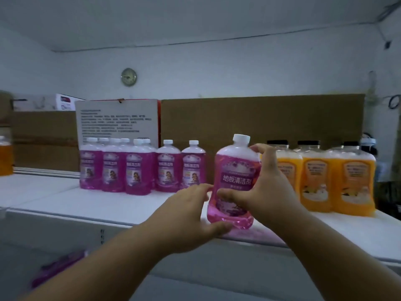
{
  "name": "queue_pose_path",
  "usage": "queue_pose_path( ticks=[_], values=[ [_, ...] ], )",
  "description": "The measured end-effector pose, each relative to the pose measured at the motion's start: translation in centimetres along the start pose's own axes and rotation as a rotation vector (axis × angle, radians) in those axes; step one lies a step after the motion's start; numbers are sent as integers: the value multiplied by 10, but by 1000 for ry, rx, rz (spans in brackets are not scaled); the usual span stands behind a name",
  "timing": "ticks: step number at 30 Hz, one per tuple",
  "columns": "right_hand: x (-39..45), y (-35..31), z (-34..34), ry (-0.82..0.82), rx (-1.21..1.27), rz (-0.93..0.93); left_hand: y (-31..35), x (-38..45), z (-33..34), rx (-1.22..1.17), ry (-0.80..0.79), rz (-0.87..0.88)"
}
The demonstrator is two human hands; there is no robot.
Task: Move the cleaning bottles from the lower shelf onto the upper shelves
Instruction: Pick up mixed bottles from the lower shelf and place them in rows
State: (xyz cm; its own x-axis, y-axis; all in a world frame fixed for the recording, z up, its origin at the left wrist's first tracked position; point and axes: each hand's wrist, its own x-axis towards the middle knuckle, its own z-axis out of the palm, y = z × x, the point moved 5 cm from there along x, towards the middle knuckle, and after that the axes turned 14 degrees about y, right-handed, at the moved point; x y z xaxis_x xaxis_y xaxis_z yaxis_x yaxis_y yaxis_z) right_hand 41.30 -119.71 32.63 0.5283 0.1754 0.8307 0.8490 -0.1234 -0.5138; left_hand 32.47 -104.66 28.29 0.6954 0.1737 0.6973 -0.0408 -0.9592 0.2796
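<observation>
A pink cleaning bottle (235, 170) with a white cap stands slightly tilted at the front edge of the white upper shelf (86, 205). My right hand (264, 187) grips its right side, thumb across the label and fingers round its shoulder. My left hand (191, 213) cups its lower left side, thumb under the base. A row of several pink bottles (134, 168) stands on the shelf to the left. More pink bottles (58, 268) lie blurred on the lower shelf at bottom left.
Three orange bottles (316, 177) with black caps stand right of the held bottle. Cardboard boxes (260, 120) and a white printed box (117, 120) line the back. An orange container (5, 155) sits at the far left edge.
</observation>
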Motion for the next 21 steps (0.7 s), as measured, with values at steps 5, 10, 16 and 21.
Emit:
queue_pose_path(
  ticks=[5,10,16,21],
  values=[
    [7,-22,90,-40,14,27,-90,1,-34,44,-74,-113],
    [18,-39,177,-36,-66,31,-167,14,-61,150,-136,-97],
    [27,-38,224,-35,-220,52,-206,28,-57,175,-250,-18],
    [27,-29,221,-169,-267,138,-216,27,-47,151,-181,-13]
  ],
)
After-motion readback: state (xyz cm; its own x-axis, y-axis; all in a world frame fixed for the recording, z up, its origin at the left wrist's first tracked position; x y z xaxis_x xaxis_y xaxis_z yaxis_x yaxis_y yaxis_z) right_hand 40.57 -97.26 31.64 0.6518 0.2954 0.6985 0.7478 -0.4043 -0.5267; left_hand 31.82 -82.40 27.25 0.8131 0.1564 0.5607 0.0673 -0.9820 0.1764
